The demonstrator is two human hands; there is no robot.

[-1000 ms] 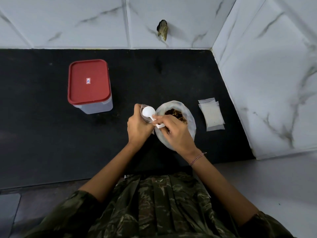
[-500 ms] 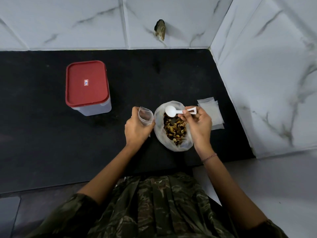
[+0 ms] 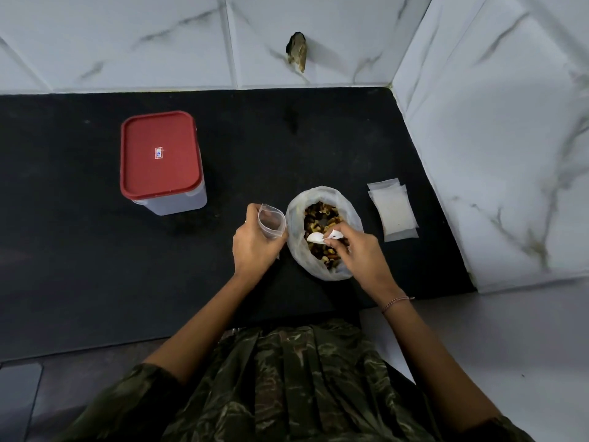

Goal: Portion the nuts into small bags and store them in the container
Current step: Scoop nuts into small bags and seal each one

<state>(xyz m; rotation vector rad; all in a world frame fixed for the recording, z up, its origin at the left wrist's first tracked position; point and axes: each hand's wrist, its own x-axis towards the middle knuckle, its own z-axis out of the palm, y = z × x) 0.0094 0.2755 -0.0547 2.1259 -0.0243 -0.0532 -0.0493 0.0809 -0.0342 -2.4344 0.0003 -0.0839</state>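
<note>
Left hand [image 3: 255, 244] pinched small clear zip bag [image 3: 271, 221] open, flimsy, best held at rim; right hand [image 3: 357, 250] gripped white plastic scoop [image 3: 315, 238] in loose nuts [image 3: 318, 215]

A black desk [image 3: 95, 282] fills a corner of white marble-veined wall tiles [image 3: 494, 138]; a dark chipped hole [image 3: 297, 51] marks the back wall, grey floor [image 3: 510, 346] below

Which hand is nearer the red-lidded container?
Left. The left hand, holding the small bag, sits just right of the container; the right hand is farther, in the nut bag.
</note>
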